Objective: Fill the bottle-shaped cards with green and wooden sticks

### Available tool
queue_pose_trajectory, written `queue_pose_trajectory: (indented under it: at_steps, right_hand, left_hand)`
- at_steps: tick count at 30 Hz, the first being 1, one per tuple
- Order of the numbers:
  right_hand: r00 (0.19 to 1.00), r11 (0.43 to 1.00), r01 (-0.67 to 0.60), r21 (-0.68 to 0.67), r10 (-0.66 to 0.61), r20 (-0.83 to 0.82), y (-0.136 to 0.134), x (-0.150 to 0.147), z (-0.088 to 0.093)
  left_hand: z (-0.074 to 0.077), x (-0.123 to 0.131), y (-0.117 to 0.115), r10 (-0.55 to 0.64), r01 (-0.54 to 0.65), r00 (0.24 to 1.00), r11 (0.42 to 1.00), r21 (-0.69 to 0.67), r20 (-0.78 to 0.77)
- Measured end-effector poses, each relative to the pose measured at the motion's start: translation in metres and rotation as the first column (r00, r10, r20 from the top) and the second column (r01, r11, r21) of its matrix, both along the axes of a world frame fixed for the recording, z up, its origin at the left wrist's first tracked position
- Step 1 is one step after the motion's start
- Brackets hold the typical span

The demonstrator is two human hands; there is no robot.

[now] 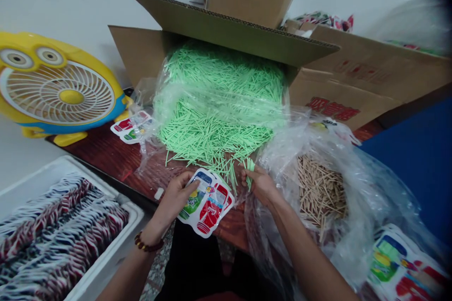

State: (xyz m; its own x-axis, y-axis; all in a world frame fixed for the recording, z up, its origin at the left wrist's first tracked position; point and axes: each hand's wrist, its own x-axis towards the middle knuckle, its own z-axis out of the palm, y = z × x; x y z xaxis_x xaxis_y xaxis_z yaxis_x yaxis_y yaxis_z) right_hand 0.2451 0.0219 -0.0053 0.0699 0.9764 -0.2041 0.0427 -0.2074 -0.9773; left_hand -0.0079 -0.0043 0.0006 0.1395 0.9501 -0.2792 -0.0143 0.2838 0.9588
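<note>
My left hand [178, 197] is closed on a few printed packets [212, 207] shaped like paired drink bottles, one green and one red, fanned slightly over the table edge. To its right, my right hand [259, 182] pinches a small bunch of thin green sticks [249, 171] held nearly upright. Just beyond both hands, a big heap of the same green sticks [215, 122] spills from a plastic-lined cardboard box [229, 33] lying open toward me. The fingertips of my right hand are partly hidden by the sticks.
Brown sticks [321, 193] lie in a clear plastic bag [282, 150] at right. More packets [402, 263] sit bottom right, others [130, 127] near the yellow fan [70, 96]. A white foam box [99, 268] full of packets stands lower left. Cardboard boxes [353, 75] stand behind.
</note>
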Motion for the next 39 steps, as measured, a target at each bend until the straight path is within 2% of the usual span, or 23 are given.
queue_pose_trajectory:
  at_steps: [3, 5, 10, 13, 15, 17, 19, 21, 23, 25, 28, 31, 34, 39]
  right_hand:
    - [0.976, 0.99, 0.095, 0.103, -0.072, -0.203, 0.005, -0.005, 0.005]
    - [0.962, 0.973, 0.146, 0.181, -0.096, -0.257, 0.007, -0.009, 0.001]
    - [0.997, 0.97, 0.079, 0.23, -0.078, -0.012, 0.005, -0.014, -0.024]
    - [0.993, 0.965, 0.098, 0.242, -0.11, 0.034, 0.005, -0.013, -0.029]
    - [0.993, 0.957, 0.116, 0.267, -0.12, -0.002, 0.006, -0.011, -0.022]
    - [0.999, 0.961, 0.049, 0.274, -0.041, -0.036, 0.004, -0.011, -0.006]
    - [0.99, 0.96, -0.131, 0.249, 0.139, -0.013, -0.001, -0.013, 0.013]
    - [0.946, 0.925, -0.324, 0.198, 0.321, 0.048, -0.011, -0.017, 0.031]
    - [0.897, 0.887, -0.436, 0.15, 0.416, 0.149, -0.02, -0.023, 0.043]
    - [0.858, 0.866, -0.476, 0.153, 0.418, 0.299, -0.028, -0.03, 0.048]
    - [0.786, 0.826, -0.514, 0.231, 0.346, 0.512, -0.034, -0.038, 0.046]
    - [0.723, 0.783, -0.573, 0.243, 0.342, 0.601, -0.037, -0.041, 0.044]
    - [0.718, 0.77, -0.599, 0.218, 0.396, 0.572, -0.041, -0.037, 0.05]
    - [0.842, 0.856, -0.49, 0.162, 0.417, 0.343, -0.048, -0.026, 0.059]
  left_hand:
    - [0.006, 0.002, 0.0, 0.008, -0.008, 1.0, 1.0, 0.0, 0.013]
    - [0.01, 0.004, 0.0, 0.013, -0.012, 0.999, 1.0, -0.012, 0.03]
    - [0.017, 0.006, 0.0, 0.022, -0.016, 0.996, 0.998, -0.068, 0.082]
    - [0.02, 0.004, -0.002, 0.034, -0.022, 0.991, 0.995, -0.095, 0.126]
    - [0.022, 0.004, -0.005, 0.003, 0.018, 0.987, 0.991, -0.13, 0.161]
    - [0.025, 0.007, -0.007, -0.055, 0.083, 0.982, 0.985, -0.151, 0.181]
    - [0.026, 0.013, -0.008, -0.102, 0.128, 0.978, 0.982, -0.136, 0.18]
    - [0.025, 0.02, -0.007, -0.131, 0.146, 0.979, 0.985, -0.094, 0.156]
    - [0.022, 0.025, -0.006, -0.151, 0.156, 0.982, 0.987, -0.042, 0.111]
    - [0.018, 0.027, -0.005, -0.165, 0.164, 0.986, 0.986, 0.03, 0.031]
    - [0.016, 0.025, -0.007, -0.183, 0.198, 0.975, 0.973, 0.12, -0.126]
    - [0.019, 0.022, -0.013, -0.22, 0.26, 0.944, 0.954, 0.147, -0.247]
    - [0.025, 0.021, -0.019, -0.243, 0.301, 0.923, 0.939, 0.167, -0.299]
    - [0.031, 0.021, -0.027, -0.258, 0.309, 0.928, 0.936, 0.167, -0.269]
